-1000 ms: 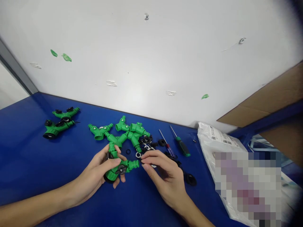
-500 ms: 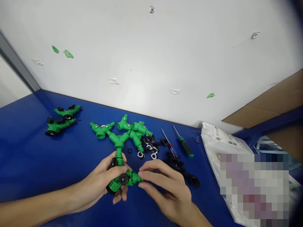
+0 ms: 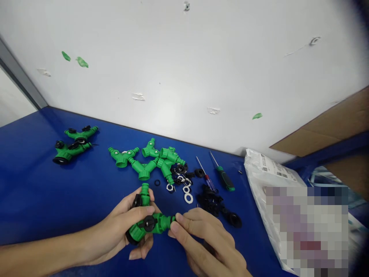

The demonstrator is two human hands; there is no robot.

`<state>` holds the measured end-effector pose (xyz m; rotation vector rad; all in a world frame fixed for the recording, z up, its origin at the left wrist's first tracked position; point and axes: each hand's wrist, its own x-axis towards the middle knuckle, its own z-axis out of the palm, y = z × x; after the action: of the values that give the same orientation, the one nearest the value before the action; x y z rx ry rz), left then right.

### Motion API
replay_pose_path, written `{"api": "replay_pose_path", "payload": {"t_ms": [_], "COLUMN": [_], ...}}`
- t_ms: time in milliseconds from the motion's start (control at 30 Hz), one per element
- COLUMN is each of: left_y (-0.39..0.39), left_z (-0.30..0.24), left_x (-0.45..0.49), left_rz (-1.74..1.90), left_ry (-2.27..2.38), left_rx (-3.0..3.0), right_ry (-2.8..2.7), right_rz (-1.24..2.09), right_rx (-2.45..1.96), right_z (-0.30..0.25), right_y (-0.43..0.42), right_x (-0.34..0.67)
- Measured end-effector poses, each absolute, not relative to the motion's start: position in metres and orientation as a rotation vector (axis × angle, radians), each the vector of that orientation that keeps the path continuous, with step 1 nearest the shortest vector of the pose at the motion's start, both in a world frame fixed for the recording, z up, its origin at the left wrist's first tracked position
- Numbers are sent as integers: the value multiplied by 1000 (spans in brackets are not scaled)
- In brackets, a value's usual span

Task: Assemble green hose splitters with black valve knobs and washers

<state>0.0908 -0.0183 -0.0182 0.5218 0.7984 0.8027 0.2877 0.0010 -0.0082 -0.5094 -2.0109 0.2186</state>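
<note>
A green Y-shaped hose splitter [image 3: 163, 224] with black valve knobs lies in my left hand [image 3: 118, 225], whose fingers and thumb wrap around its body. One branch points away toward the wall, the other to the right. A black O-ring [image 3: 173, 219] shows at the tip of the right-hand branch. My right hand [image 3: 210, 242] pinches at that tip with thumb and forefinger on the ring; its other fingers are curled and partly hidden. Beyond my left hand lies another green Y-shaped body [image 3: 144, 171] without knobs.
More green splitter bodies [image 3: 121, 158] lie behind the hands. White rings [image 3: 188, 198] and black parts [image 3: 211, 202] are heaped to the right, near a red-handled screwdriver [image 3: 210, 182] and a green-handled screwdriver [image 3: 225, 179]. Splitters with knobs [image 3: 67, 152] lie left; a white plastic bag [image 3: 259, 184] right.
My right hand has rolled over and shifted slightly right and down at the branch tip, where the black O-ring now shows. The splitter has moved slightly down in view.
</note>
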Motion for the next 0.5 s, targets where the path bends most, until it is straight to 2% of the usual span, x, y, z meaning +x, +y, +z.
{"api": "replay_pose_path", "payload": {"t_ms": [200,500], "left_y": [-18,-18], "left_z": [-19,-17], "left_x": [88,89], "left_rz": [752,712], "left_ry": [771,725], "left_rx": [464,461], "right_ry": [-1997,-2056], "right_rz": [312,696], "right_rx": [-475,-533], "right_z": [-14,0], "right_y": [3,4], "right_x": [289,294]}}
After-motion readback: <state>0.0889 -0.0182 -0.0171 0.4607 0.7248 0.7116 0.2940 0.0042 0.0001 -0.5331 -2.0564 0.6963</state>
